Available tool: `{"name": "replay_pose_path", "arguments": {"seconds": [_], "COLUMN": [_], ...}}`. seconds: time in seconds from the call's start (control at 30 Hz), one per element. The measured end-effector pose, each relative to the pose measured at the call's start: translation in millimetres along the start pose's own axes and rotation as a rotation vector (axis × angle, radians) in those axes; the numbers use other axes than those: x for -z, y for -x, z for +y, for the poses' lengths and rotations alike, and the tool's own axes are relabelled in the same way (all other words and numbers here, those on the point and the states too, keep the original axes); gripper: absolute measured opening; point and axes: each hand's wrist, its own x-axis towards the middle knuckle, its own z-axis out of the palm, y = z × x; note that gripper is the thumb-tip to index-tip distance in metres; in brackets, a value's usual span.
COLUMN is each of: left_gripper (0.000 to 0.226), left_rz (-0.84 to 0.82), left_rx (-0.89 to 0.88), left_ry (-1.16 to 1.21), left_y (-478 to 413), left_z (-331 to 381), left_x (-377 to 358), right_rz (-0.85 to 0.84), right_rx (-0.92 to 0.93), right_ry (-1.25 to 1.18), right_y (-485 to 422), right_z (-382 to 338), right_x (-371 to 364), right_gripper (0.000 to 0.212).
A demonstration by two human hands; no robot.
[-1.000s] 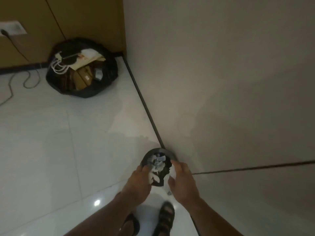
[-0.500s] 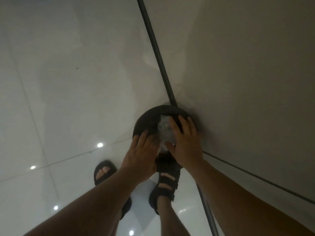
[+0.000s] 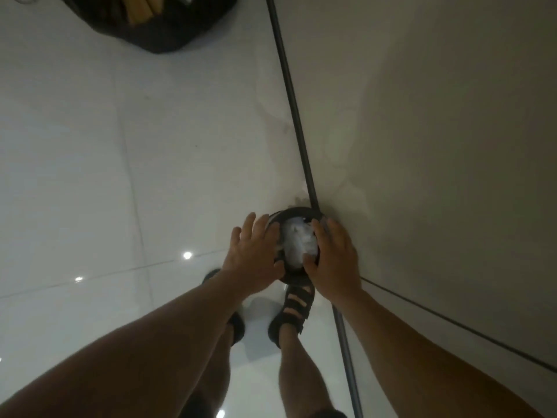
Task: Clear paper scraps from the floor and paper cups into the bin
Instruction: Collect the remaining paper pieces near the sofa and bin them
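Observation:
A small round black bin [image 3: 297, 212] stands on the floor against the wall, packed with crumpled white paper scraps [image 3: 298, 241]. My left hand [image 3: 253, 254] lies over the bin's left rim with its fingers straight and spread. My right hand [image 3: 334, 260] rests along the right rim, fingers stretched forward and the thumb touching the paper. The bin's near rim is hidden under both hands. No paper cups are in view.
A black rubbish bag [image 3: 168, 31] with brown cardboard in it sits on the glossy white tile floor at the top. A dark strip [image 3: 297, 116] marks where the floor meets the grey wall on the right. My sandalled feet [image 3: 294, 309] stand just behind the bin.
Both hands have moved apart from the middle of the bin to its left and right rims, uncovering the paper. The view has tilted up a little, showing the black bag again.

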Motion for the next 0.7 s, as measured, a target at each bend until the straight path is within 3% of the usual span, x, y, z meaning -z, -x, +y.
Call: {"name": "replay_pose_path", "arguments": {"seconds": [0.3, 0.47, 0.7], "left_gripper": [0.076, 0.076, 0.076], "left_rz": [0.106, 0.186, 0.420], "left_rx": [0.217, 0.410, 0.720], "left_ry": [0.093, 0.143, 0.235], "left_y": [137.7, 225.7, 354.9], "left_z": [8.5, 6.1, 29.3], "left_x": [162.0, 192.5, 198.0], "right_rz": [-0.031, -0.088, -0.167], "right_rx": [0.201, 0.351, 0.676], "right_ry": [0.025, 0.072, 0.191], "right_y": [84.5, 126.0, 184.1], "right_z": [-111.2, -154.9, -218.5], "right_x": [163.5, 206.6, 223.8], "right_gripper": [0.073, 0.071, 0.070]}}
